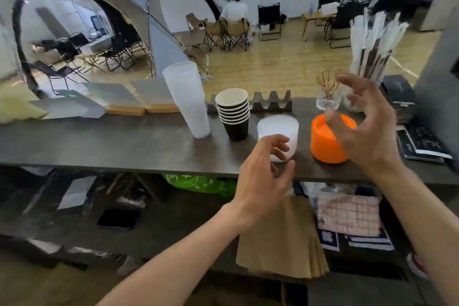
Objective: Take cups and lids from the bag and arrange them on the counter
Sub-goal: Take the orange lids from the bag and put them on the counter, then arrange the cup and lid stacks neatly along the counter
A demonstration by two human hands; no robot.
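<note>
Both hands hover with fingers spread and grasping nothing, the left hand (263,176) before the white lids (278,131), the right hand (365,129) over the orange lids (323,141) on the surface (99,139).

Counter (99,141): dark, matt, faintly mottled surface; tall cup stack (186,99): frosted translucent plastic; black cups (234,113): matt paper, pale inside; white lids (279,131): milky plastic; orange lids (325,143): smooth opaque plastic; brown bags (280,238): matt kraft paper.
</note>
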